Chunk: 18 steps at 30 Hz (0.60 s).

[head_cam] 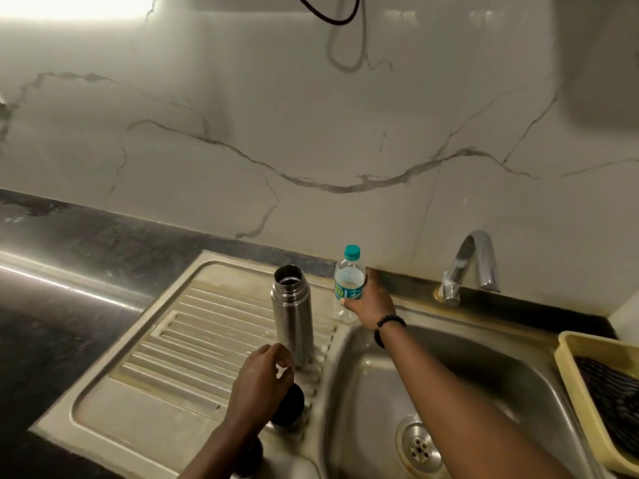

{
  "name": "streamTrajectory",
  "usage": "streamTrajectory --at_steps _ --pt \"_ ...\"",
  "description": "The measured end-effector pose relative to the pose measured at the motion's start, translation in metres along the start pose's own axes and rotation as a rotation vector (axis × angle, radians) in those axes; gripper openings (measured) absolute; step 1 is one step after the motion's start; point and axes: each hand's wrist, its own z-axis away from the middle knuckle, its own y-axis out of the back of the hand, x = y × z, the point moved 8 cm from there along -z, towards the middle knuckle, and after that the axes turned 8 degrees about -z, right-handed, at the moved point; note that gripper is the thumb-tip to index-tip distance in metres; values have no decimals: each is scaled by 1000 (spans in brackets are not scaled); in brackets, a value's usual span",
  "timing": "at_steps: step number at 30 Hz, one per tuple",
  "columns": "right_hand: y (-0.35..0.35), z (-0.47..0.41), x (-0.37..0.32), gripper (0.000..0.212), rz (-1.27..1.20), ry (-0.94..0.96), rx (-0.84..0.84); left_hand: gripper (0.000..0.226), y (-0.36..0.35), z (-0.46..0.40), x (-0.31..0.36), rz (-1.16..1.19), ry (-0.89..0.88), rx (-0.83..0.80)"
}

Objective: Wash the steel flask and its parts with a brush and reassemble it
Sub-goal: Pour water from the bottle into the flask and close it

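The steel flask (293,312) stands upright and uncapped on the ribbed drainboard (179,340). My left hand (261,382) hovers just in front of its base, fingers loosely curled and holding nothing. Under that hand a black flask part (290,407) sits on the drainboard, and a second black part (250,458) shows below my wrist. My right hand (368,302) grips a clear plastic water bottle (349,285) with a teal cap at the back rim of the sink. No brush is visible.
The steel sink basin (466,382) with its drain (418,445) lies to the right, and a chrome tap (472,267) stands behind it. A yellow plastic tray (574,375) holding something dark sits at the far right. Dark countertop (69,243) stretches left.
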Motion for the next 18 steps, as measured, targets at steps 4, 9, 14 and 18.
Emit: streamTrajectory --at_steps 4,9,14,18 --pt "5 17 5 80 -82 -34 73 17 8 1 -6 29 28 23" --pt "10 72 -7 52 -241 165 355 9 24 9 -25 65 132 68" --pt "-51 99 -30 94 -203 274 -29 5 31 22 -43 53 167 57" --pt "-77 91 -53 117 -193 182 -166 4 31 31 -46 56 194 45"
